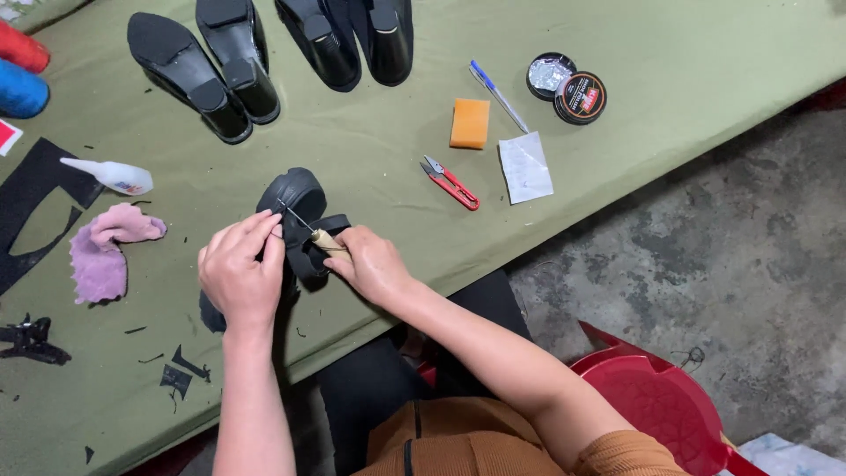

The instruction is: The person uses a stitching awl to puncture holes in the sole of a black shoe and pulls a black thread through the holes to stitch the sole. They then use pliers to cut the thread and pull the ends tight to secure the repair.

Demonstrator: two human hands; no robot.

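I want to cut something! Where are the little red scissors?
The red scissors lie on the green table, right of the black shoe, between the orange sponge and white paper.

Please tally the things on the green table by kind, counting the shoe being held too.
Black shoes: 5
Thread spools: 2
Polish tin parts: 2
Snips: 1
Pen: 1
Orange sponge: 1
Glue bottle: 1
Pink cloth: 1
Total: 14
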